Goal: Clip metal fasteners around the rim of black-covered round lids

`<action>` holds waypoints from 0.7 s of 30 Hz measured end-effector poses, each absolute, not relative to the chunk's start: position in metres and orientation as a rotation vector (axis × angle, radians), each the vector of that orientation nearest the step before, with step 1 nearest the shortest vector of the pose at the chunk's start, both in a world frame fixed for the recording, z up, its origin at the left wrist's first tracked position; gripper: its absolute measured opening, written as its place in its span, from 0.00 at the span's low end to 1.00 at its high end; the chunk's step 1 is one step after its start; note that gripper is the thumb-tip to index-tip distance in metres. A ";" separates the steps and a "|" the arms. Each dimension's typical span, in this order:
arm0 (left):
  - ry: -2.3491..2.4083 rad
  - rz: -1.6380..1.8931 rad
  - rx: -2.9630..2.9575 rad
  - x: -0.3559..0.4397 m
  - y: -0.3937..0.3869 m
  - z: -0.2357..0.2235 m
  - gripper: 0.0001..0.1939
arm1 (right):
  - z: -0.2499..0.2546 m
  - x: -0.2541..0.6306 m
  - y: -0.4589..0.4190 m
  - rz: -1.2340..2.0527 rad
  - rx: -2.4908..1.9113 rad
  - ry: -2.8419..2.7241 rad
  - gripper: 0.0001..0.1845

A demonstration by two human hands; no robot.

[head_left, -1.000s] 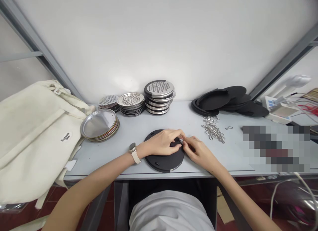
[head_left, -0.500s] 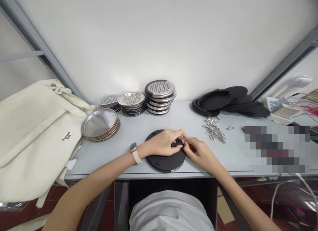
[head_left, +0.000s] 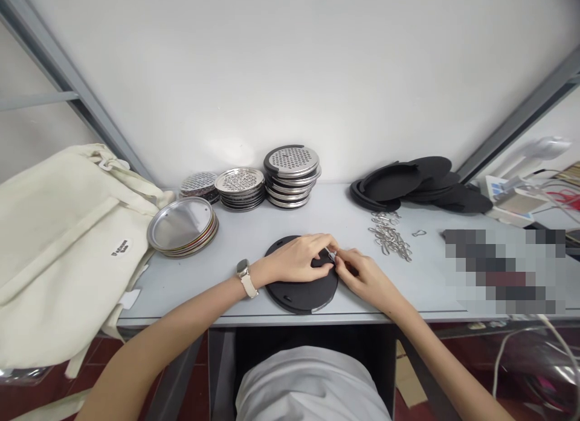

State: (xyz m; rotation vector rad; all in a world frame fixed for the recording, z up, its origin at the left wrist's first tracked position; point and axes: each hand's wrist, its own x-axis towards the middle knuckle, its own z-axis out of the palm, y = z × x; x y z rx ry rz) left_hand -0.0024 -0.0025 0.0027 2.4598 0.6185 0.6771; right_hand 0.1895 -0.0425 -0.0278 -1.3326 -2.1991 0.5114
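Note:
A round black disc [head_left: 302,297] lies flat near the front edge of the table, with small slots and a bit of silver showing at its lower rim. My left hand [head_left: 301,259] rests across it, its thumb and index finger bent around the disc's right edge. There, my right hand [head_left: 362,277] pinches a small silver metal clip [head_left: 332,257] against that edge. The fingers partly cover the clip, so I cannot tell whether it passes through the disc. Several similar loose clips [head_left: 390,238] lie in a heap beyond my right hand, one of them apart.
Along the wall stand stacks of perforated metal discs [head_left: 240,182] and a taller stack [head_left: 293,161] with black rims. Plain metal lids [head_left: 181,224] are piled at left beside a cream bag [head_left: 67,246]. Black covers [head_left: 394,182] lie at the back right. A blurred patch [head_left: 502,273] covers the right side.
Both hands stay at the disc's right edge. The fingers have shifted slightly, and more of the silver clip shows between them.

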 end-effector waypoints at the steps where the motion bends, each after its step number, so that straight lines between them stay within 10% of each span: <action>1: 0.623 0.673 2.456 -0.002 -0.003 0.003 0.13 | -0.028 0.190 -0.042 0.507 -1.337 -2.200 0.14; 21: 0.564 0.670 2.462 -0.001 -0.002 0.001 0.13 | -0.028 0.191 -0.045 0.512 -1.390 -2.126 0.12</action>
